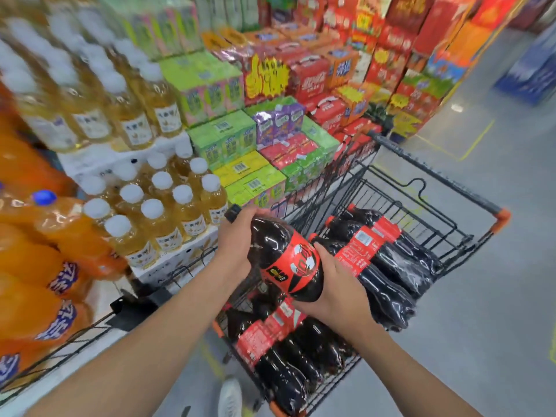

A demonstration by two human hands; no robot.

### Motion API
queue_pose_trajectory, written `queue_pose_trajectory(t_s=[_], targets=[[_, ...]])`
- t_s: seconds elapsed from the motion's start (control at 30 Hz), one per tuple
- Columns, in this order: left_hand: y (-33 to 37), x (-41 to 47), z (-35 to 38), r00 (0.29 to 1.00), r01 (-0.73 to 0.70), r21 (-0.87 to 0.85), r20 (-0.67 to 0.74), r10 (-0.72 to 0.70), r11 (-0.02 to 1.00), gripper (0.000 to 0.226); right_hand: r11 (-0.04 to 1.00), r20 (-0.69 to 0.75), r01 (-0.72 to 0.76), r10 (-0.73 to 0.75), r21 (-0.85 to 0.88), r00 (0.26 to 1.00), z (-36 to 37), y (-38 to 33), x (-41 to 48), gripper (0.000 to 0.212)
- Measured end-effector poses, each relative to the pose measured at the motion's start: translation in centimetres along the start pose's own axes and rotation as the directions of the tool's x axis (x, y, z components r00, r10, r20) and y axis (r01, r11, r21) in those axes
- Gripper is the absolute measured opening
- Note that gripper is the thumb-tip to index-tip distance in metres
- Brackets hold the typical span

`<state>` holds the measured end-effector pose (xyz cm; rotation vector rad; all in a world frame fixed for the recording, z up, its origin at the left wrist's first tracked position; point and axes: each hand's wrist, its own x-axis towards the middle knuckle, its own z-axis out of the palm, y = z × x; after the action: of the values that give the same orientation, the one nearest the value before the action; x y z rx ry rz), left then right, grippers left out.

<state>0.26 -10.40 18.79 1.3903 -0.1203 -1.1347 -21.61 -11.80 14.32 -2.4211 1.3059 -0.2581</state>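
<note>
Cola bottle (288, 260), black cap: over shopping cart (436, 173) left rim. Left hand (237, 239) curled round its shoulder, right hand (334, 287) wrapping its base. Step, likely: loading. Next: lower it flat between the stowed cola bottles (388, 260).

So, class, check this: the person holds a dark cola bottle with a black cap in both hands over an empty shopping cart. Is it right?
No. The head view shows the shopping cart is not empty: several red-labelled cola bottles lie in it. The rest stands: the left hand and the right hand hold a black-capped cola bottle over it.
</note>
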Motion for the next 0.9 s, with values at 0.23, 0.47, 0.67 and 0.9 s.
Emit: queue_pose_trajectory(t_s=[0.23,0.47,0.67,0.9], targets=[[2.9,-7.5,-1.7,0.965,-0.237,-0.109,-0.145,0.22,0.965,0.027,0.963,-0.056,0.27,-0.27,0.002,0.961,-3.8,-1.9,0.6,0.119],[3.6,-15.8,-6.6,0.878,-0.401,-0.189,-0.356,0.318,0.896,0.024,0.862,-0.01,0.507,-0.507,0.018,0.862,-5.1,-7.0,-0.4,0.121],[3.7,-22.3,-13.7,0.768,-0.507,-0.217,-0.553,0.322,0.834,0.03,0.74,0.039,0.666,-0.671,0.088,0.74,-3.0,-14.4,-2.6,0.115],[2.8,-29.4,-24.4,0.598,-0.644,-0.237,-0.749,0.286,0.727,0.017,0.573,0.112,0.806,-0.82,0.15,0.562,1.9,-25.3,-6.6,0.116]])
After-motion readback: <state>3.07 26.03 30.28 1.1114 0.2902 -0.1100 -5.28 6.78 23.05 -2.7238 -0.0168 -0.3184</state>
